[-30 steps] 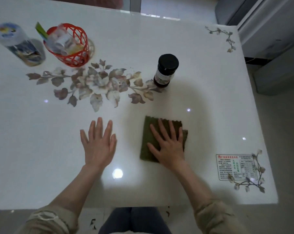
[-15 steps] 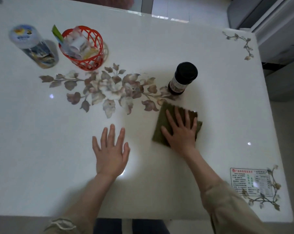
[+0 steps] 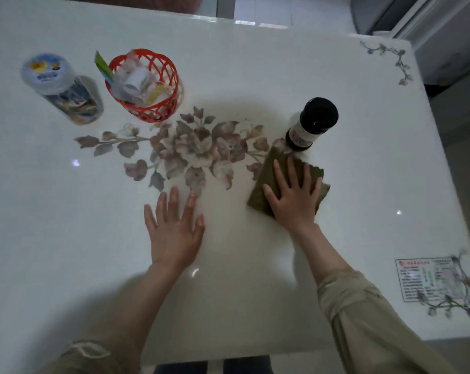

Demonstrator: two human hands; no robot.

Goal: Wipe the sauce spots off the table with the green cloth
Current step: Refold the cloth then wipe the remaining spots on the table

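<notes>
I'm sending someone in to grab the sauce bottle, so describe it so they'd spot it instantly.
Start at the big flower print in the middle of the white table and follow it to its right end. The bottle stands upright there, just beyond the green cloth under the right hand. Unlike the red basket and the white-lidded can, it is dark with a black cap.

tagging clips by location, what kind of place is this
Probably a home dining area: a glossy white table printed with flowers, a dark sauce bottle and a red basket of small packets on it.
</notes>
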